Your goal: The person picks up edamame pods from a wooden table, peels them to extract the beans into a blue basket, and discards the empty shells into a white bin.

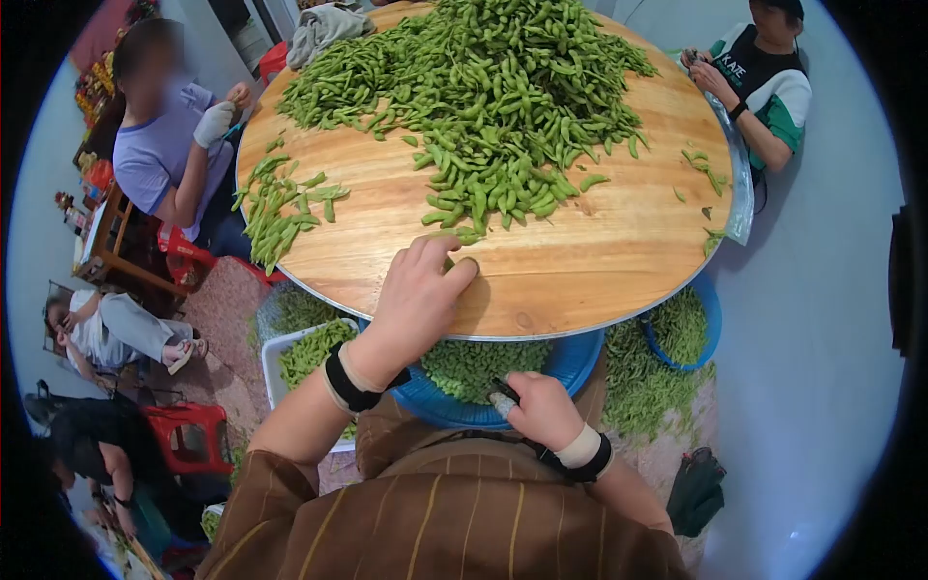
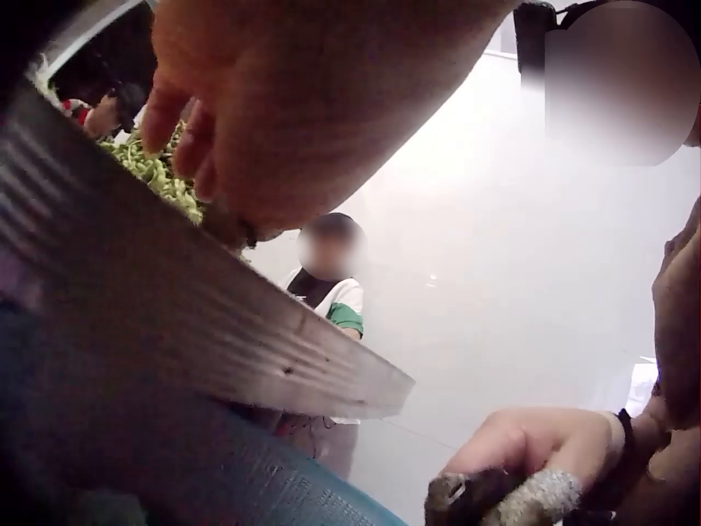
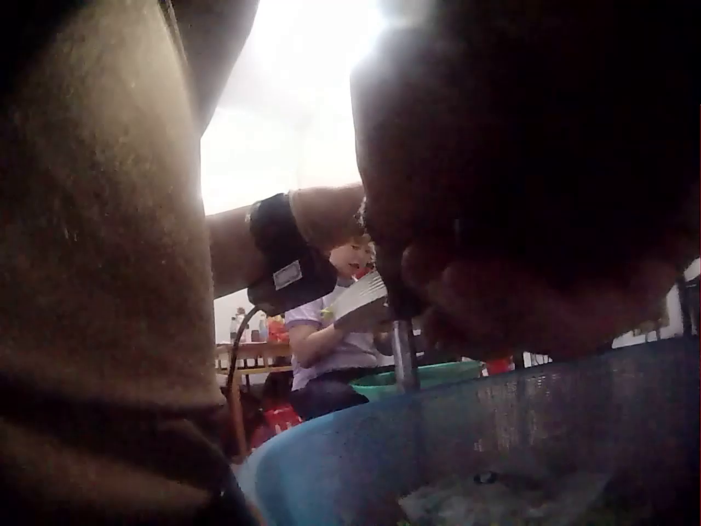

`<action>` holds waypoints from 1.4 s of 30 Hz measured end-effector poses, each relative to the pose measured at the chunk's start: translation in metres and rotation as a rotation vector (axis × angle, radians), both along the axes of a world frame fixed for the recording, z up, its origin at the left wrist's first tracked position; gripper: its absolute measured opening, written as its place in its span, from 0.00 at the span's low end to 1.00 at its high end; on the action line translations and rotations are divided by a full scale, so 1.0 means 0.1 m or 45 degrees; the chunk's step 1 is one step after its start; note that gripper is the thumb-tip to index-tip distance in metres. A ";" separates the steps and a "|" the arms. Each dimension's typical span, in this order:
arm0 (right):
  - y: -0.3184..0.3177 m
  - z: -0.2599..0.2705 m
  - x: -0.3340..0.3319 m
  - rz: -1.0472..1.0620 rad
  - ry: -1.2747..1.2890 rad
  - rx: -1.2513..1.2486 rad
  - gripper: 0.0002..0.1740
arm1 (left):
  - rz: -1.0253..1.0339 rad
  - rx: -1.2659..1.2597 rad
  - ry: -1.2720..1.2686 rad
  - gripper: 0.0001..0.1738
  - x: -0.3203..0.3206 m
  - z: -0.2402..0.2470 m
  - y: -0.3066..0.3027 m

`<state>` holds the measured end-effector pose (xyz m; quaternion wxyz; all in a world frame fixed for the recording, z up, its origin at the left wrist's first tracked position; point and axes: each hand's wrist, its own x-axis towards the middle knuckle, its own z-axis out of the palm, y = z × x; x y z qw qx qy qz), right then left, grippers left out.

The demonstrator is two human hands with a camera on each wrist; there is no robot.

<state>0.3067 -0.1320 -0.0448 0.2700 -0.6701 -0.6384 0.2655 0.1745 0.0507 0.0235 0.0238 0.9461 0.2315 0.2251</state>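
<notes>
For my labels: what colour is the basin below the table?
Blue; the basin shows best in the head view.

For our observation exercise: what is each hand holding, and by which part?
Right hand grips a small dark tool, exact part unclear. Left hand rests on the wooden table by the pods, holding nothing visible.

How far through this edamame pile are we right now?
Done: the blue basin and white crate below the table hold pods. In hand: the left hand touches pods at the near edge of the pile; the right hand grips a small tool over the basin. Left: that large pile covers much of the table.
</notes>
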 end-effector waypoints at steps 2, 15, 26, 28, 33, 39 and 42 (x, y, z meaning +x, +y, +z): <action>0.03 0.07 0.00 -0.024 0.053 0.015 0.08 | -0.010 0.044 -0.081 0.18 -0.06 -0.01 -0.04; 0.18 0.46 0.01 -0.308 1.122 -0.224 0.12 | 0.051 -2.181 -0.758 0.15 -0.18 -0.11 -0.72; 0.23 0.41 -0.02 -0.125 0.592 0.241 0.10 | 0.234 -2.261 -0.609 0.12 -0.35 -0.11 -0.72; 0.21 0.34 0.01 -0.118 0.603 0.231 0.11 | 0.040 -2.711 -0.313 0.13 -0.47 -0.12 -0.63; 0.20 0.37 -0.05 -0.177 0.757 0.177 0.11 | 0.065 -2.538 -0.672 0.13 -0.45 -0.19 -0.74; 0.16 0.59 -0.07 -0.130 0.904 -0.243 0.09 | -0.040 -1.813 -0.644 0.14 -0.40 -0.40 -0.79; 0.17 0.51 -0.06 -0.108 0.879 -0.156 0.10 | -0.073 -1.534 -0.532 0.14 -0.38 -0.37 -0.81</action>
